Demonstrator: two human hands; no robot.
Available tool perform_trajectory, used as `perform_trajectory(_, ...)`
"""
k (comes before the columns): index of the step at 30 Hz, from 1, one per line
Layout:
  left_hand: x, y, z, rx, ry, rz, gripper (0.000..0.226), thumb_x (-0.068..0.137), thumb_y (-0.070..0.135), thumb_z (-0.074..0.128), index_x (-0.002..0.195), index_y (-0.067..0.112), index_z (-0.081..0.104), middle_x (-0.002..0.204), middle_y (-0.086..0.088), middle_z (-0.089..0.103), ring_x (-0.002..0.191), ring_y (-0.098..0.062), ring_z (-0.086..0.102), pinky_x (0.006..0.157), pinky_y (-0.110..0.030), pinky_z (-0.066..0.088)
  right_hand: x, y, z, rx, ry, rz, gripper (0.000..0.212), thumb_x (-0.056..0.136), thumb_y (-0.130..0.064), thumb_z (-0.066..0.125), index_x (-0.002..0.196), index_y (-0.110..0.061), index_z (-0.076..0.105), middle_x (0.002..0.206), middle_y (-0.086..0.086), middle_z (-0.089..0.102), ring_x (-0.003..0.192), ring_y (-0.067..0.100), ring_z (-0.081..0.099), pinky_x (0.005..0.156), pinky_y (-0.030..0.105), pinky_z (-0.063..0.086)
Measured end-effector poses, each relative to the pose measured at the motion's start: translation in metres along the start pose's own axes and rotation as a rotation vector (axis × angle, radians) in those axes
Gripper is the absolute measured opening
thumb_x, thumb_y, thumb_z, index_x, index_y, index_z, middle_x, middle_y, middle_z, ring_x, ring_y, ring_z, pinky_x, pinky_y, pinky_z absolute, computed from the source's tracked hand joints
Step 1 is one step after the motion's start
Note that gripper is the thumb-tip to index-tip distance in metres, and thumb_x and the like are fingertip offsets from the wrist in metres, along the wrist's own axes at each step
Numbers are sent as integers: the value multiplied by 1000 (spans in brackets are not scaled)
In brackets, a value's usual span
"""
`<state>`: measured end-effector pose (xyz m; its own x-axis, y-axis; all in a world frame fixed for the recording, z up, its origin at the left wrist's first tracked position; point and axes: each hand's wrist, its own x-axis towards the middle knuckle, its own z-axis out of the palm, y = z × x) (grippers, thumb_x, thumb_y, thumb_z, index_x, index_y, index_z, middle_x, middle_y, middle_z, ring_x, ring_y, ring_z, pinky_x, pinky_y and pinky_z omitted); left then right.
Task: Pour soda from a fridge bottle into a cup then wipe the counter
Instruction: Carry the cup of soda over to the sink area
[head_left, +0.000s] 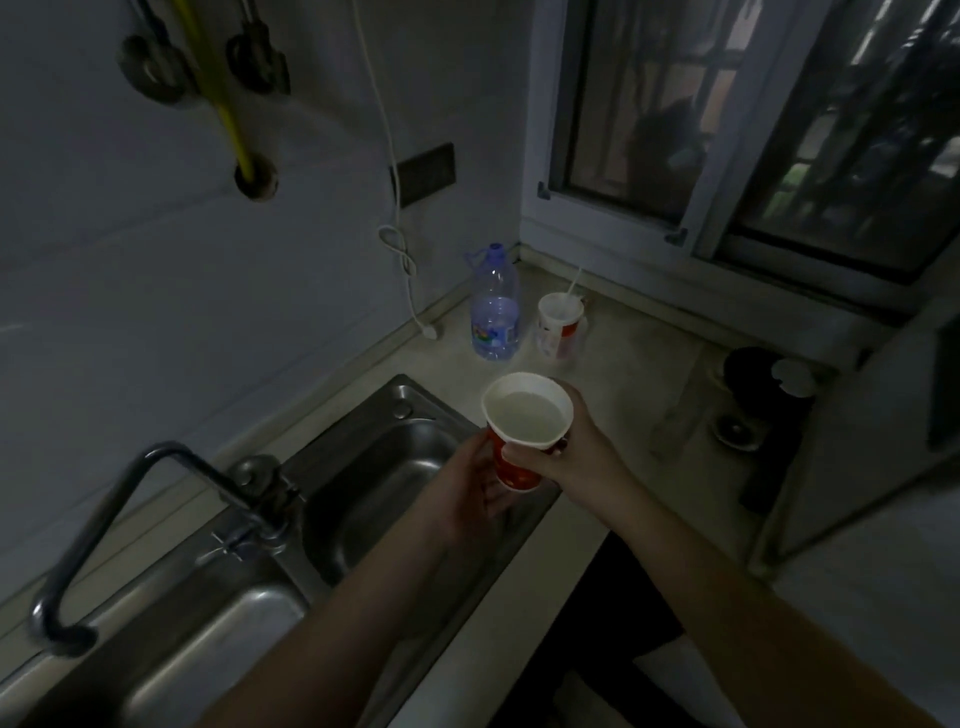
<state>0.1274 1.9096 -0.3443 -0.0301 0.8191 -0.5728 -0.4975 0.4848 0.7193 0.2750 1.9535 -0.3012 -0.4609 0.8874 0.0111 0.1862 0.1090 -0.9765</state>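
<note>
Red paper cup (519, 447), gripped between both hands' fingers (524, 457)

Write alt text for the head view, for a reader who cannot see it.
Both hands, left hand and right hand, hold a red and white paper cup of pale liquid above the right edge of a steel double sink in a dim kitchen. Behind it on the counter stand a clear plastic water bottle and a second paper cup with a straw.
</note>
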Motion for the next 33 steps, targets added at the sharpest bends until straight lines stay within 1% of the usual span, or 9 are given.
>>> perform_trajectory(3,32,10,8,-41,28,0,42,92,46,49,114,15,66,111,-9,69,96,-23,66,74,-31,51,33,15,-14,15,-39,21,79,71,-14,83,132,-26,35,124,-12,54,107,-11,53,82,9,45)
perform_trajectory(7,74,14,16,-106,68,34,54,85,41,54,125,5,62,119,-18,64,98,-27,62,79,-35,51,65,38,-26,41,-63,47,82,68,-11,85,132,-26,36,119,-19,53,101,-18,51,74,4,45)
perform_trajectory(11,110,12,21,-164,94,6,42,89,37,49,112,7,68,111,-16,63,93,-25,60,73,-33,50,92,61,-33,71,-94,76,85,66,-11,86,136,-23,38,124,-8,56,112,0,54,77,14,50)
perform_trajectory(16,145,9,18,-212,147,-8,38,91,31,43,94,8,73,94,-11,62,75,-20,60,62,-28,46,120,93,-34,74,-125,132,83,62,-20,89,131,-28,43,122,-10,59,115,9,55,91,43,54)
perform_trajectory(21,168,8,10,-230,120,-6,45,94,32,41,83,13,80,88,-8,74,80,-18,71,78,-30,48,141,117,-25,97,-102,139,81,62,-14,89,131,-22,47,122,-4,61,114,9,57,96,45,51)
perform_trajectory(25,186,10,1,-166,264,-47,36,95,41,48,103,15,72,103,-9,74,90,-19,71,76,-31,52,153,132,-20,121,-97,152,77,63,-6,87,128,-21,49,118,-3,62,110,8,59,92,47,52)
perform_trajectory(27,189,13,3,-87,325,-47,29,97,39,48,94,18,67,80,-3,75,69,-13,71,68,-28,49,158,140,-19,132,-103,156,76,62,-7,87,126,-25,50,117,-4,62,110,12,60,89,52,53)
perform_trajectory(29,192,17,5,-63,346,-44,23,98,35,48,89,20,64,66,2,71,62,-13,67,62,-27,49,159,145,-19,126,-106,158,74,62,-9,87,124,-27,51,116,-6,63,111,13,60,87,53,53)
perform_trajectory(33,192,19,2,-86,437,20,16,94,30,55,93,20,67,90,-2,71,78,-15,66,58,-24,50,162,152,-17,89,-105,134,77,61,-13,88,126,-25,51,118,-7,63,112,13,60,93,51,51)
